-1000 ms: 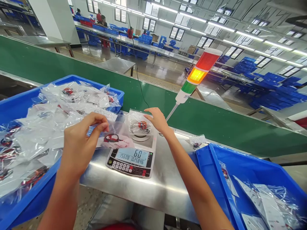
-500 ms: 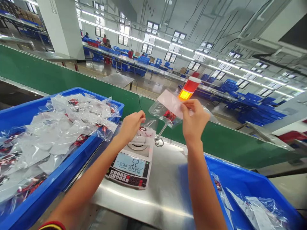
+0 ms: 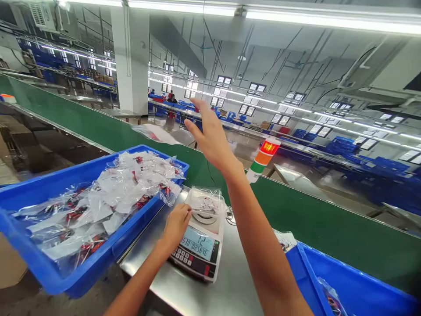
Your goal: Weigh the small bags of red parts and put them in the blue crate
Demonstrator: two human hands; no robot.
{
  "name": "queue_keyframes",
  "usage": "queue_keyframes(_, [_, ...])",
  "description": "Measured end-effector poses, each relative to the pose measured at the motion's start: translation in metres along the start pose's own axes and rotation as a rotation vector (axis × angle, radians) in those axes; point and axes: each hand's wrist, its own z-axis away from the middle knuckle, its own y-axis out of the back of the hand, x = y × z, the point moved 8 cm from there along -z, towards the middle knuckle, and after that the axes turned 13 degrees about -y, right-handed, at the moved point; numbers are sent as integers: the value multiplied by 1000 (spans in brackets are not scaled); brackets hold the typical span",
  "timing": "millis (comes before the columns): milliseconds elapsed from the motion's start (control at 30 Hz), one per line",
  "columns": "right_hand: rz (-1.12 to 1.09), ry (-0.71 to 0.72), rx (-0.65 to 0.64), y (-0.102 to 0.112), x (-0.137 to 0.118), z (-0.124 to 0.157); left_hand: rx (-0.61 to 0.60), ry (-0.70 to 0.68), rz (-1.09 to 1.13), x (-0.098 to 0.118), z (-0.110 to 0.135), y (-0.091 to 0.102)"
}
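Note:
My right hand (image 3: 212,138) is raised above the scale, fingers spread and holding nothing. Left of its fingertips, a clear bag with a white card (image 3: 156,133) hangs in the air, blurred and apart from the hand. My left hand (image 3: 177,224) is closed at the scale's left side, fingertips pinching the edge of a clear plastic bag (image 3: 207,204). That bag lies on the pan of the digital scale (image 3: 200,250), whose display shows 12 on its top line. At left, a blue bin (image 3: 115,250) holds a heap of clear bags with white cards and red and black contents (image 3: 128,180).
A signal tower (image 3: 263,158) with its red section lit stands behind the scale. Another blue bin (image 3: 371,281) at right holds a few bags. A steel table (image 3: 230,289) carries the scale, and a green barrier (image 3: 315,210) runs behind it.
My right hand has let go of the carded bag and moved left; the bag has travelled left. The top reading went from 52 to 12, and the lit section from yellow to red. The view turned left.

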Motion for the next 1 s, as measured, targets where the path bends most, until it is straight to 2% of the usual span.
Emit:
queue_keyframes(100, [9,79,18,25,-37,28,-5,30,-64,-19,-6,15])
queue_keyframes(167, [-7,51,-11,31,-41,61,-10,51,-117,-35,-16,26])
queue_keyframes(300, [-29,-157,-85,21,-7,122,-58,117,-241,-69,-35,39])
queue_keyframes(433, [-55,-348,-141,-2,36,167,-165,240,-339,-97,-37,34])
queue_keyframes(533, [-86,-432,-149,-18,55,190,-195,293,-386,-103,-32,33])
queue_keyframes(600, [-114,-458,-171,-30,59,201,-182,312,-405,-101,-31,41])
queue_keyframes(700, [-151,-465,-214,-46,59,209,-122,332,-429,-93,-35,70])
queue_keyframes(833, [-152,-455,-191,-51,62,215,9,341,-499,-89,-28,132])
queue_keyframes(900, [-145,-434,-190,-53,65,218,16,380,-529,-102,-9,157])
queue_keyframes(1000, [-167,-427,-188,-58,70,229,-68,475,-531,-140,26,185])
